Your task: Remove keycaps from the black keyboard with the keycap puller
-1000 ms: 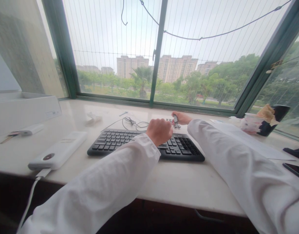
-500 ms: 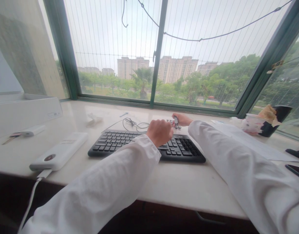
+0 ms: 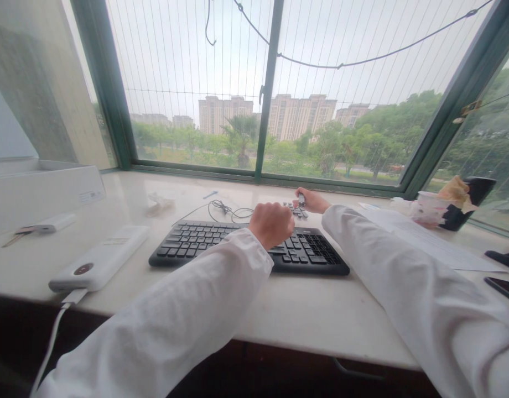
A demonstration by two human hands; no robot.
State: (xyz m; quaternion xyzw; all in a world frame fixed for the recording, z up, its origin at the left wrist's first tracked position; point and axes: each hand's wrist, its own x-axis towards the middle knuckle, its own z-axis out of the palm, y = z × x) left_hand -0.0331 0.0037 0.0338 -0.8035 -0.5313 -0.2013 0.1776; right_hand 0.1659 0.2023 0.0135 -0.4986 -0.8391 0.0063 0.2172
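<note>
A black keyboard (image 3: 196,241) lies across the white tabletop, and key slots at its right end look bare. My left hand (image 3: 271,224) is closed above the keyboard's right half; its fingertips and anything they hold are hidden behind the knuckles. Beyond the keyboard's back edge, my right hand (image 3: 311,201) grips a small dark object (image 3: 301,200), too small to identify. Several loose grey keycaps (image 3: 298,211) lie beside and below the right hand's fingers.
A white power bank (image 3: 100,260) with a cable is at left, near keys and a small white device (image 3: 57,222). A white box (image 3: 51,182) stands behind. A coiled cable (image 3: 221,207) lies behind the keyboard. At right are papers (image 3: 424,237), a cup (image 3: 429,208) and a phone (image 3: 505,288).
The small dark object in my right hand is more upright and slightly higher, and more loose keycaps show below it. My left hand has barely moved.
</note>
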